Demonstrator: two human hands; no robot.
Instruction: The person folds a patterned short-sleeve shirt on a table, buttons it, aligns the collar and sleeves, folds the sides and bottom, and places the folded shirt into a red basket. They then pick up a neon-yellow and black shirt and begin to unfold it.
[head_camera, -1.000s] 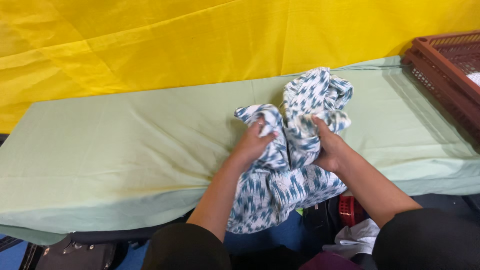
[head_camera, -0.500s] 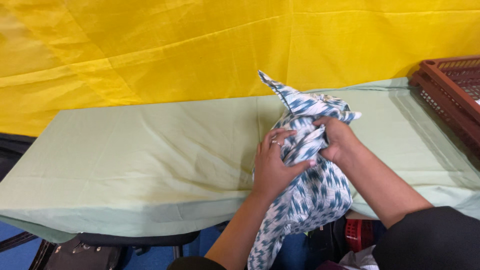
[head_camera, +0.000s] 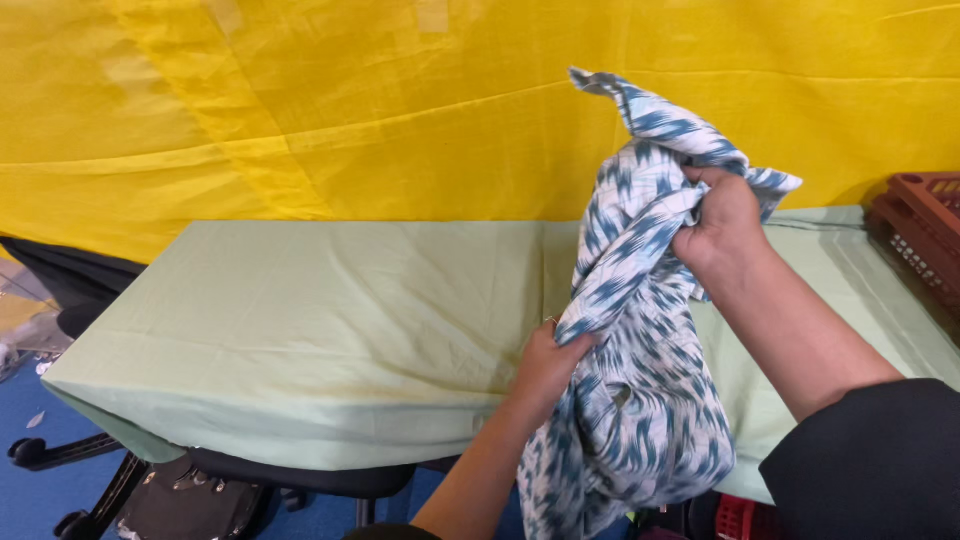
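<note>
Blue-and-white patterned garment (head_camera: 640, 400) is up in the air in front of me, over the near edge of the desk (head_camera: 330, 320) toward its right end. Nothing of it lies flat on the desk top; the lower bulk hangs past the near edge.

My right hand (head_camera: 722, 222) is raised high, fingers closed tight on a bunched upper section of the cloth. A twisted tail of fabric sticks up above that fist, against the yellow backdrop cloth (head_camera: 350, 110).

My left hand (head_camera: 548, 362) is lower, just at the desk's near edge, fingers closed on a fold along the garment's left side. Fabric runs taut-ish between the two grips, then drops in loose folds below.

Desk is covered with a pale green sheet (head_camera: 250, 400), wrinkled, draped over the near edge. Brown slatted plastic crate (head_camera: 920, 225) sits at the desk's far right corner, well apart from the garment. Black office chair base (head_camera: 60, 455) shows under the left end, on blue floor. Red plastic basket (head_camera: 735, 518) is partly visible below the garment, mostly hidden.
</note>
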